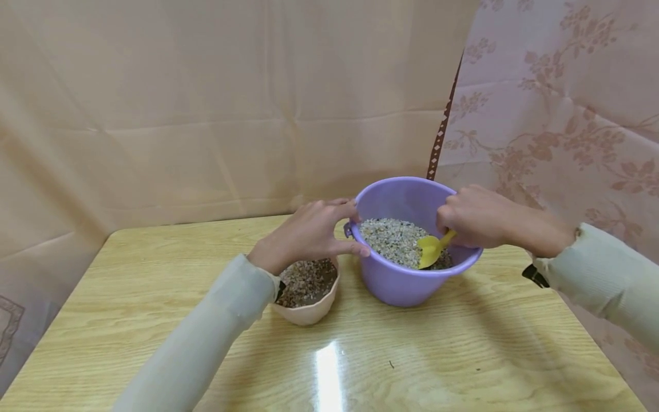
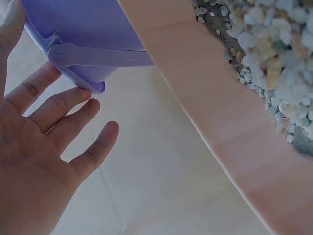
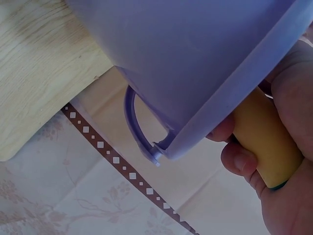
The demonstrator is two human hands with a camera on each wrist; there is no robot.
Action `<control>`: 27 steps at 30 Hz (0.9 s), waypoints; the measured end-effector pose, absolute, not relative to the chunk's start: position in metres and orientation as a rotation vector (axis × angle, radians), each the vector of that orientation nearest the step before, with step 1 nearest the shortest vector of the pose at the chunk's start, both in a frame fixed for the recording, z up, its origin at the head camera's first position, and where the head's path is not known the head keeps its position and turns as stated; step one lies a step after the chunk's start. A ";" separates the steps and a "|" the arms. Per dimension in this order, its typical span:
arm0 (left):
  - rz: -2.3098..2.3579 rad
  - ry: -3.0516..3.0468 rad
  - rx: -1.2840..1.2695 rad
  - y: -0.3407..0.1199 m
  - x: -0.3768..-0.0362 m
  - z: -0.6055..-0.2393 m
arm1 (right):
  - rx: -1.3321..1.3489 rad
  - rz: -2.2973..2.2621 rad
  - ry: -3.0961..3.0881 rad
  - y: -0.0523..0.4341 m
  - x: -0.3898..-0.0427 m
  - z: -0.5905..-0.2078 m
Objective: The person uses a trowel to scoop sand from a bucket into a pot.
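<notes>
A purple bucket (image 1: pixel 407 286) holds pale gravel (image 1: pixel 391 237) and leans a little on the table. My right hand (image 1: pixel 479 217) grips the yellow handle (image 3: pixel 269 142) of a small shovel (image 1: pixel 429 252), its blade low at the gravel inside the bucket. At the bucket's left rim my left hand (image 1: pixel 319 229) touches with spread fingers, thumb at the front side; in the left wrist view the fingers (image 2: pixel 68 105) look mostly straight. Below that wrist stands a pink bowl (image 1: pixel 309 313), partly hidden by the forearm, with brownish gravel (image 1: pixel 309 280) in it.
The wooden table (image 1: pixel 170 286) runs under both containers. Behind it hangs a beige cloth (image 1: pixel 206 114), and a flowered cloth (image 1: pixel 566 114) covers the right side. The bucket's purple carry handle (image 3: pixel 132 117) hangs beside its wall. Small dark specks lie near the table's front.
</notes>
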State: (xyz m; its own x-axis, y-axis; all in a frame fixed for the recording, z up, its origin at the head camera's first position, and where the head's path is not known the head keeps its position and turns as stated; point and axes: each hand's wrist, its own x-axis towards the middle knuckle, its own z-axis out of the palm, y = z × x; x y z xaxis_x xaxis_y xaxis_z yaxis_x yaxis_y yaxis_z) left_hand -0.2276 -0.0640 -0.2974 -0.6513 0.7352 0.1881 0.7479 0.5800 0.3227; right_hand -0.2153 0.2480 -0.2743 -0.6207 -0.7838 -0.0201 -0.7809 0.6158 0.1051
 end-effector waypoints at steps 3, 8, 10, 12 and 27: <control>-0.596 -2.762 -1.300 -0.064 -0.228 -0.298 | 1.352 -0.149 -2.802 0.248 -0.215 -0.275; -0.611 -2.756 -1.310 -0.064 -0.228 -0.298 | 1.345 -0.128 -2.811 0.248 -0.214 -0.276; -0.611 -2.754 -1.309 -0.064 -0.228 -0.298 | 1.349 -0.120 -2.809 0.247 -0.214 -0.276; -0.609 -2.755 -1.304 -0.065 -0.227 -0.298 | 1.353 -0.116 -2.805 0.247 -0.214 -0.276; -0.614 -2.776 -1.292 -0.064 -0.227 -0.298 | 1.346 -0.088 -2.819 0.248 -0.213 -0.278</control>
